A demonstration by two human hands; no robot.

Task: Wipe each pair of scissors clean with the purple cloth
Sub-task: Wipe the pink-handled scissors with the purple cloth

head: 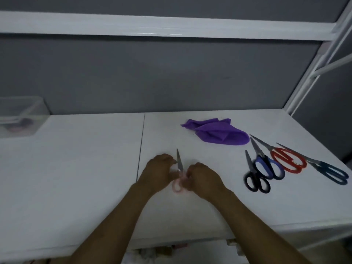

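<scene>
The white worktop (pixel 76 168) carries the crumpled purple cloth (pixel 217 131), lying flat and untouched. Far left of the cloth stands a clear plastic box (pixel 19 115). In front of the cloth and a little to its left, both hands meet around the pink scissors (pixel 179 164), blade pointing away from the person. The left hand (pixel 160 168) has its fingers curled in by the blade's base, and the right hand (pixel 203 178) curls round the pink handles. Just right of the cloth lie the red scissors (pixel 287 161), teal scissors (pixel 331 172), blue scissors (pixel 268 166) and black scissors (pixel 255 180), overlapping.
</scene>
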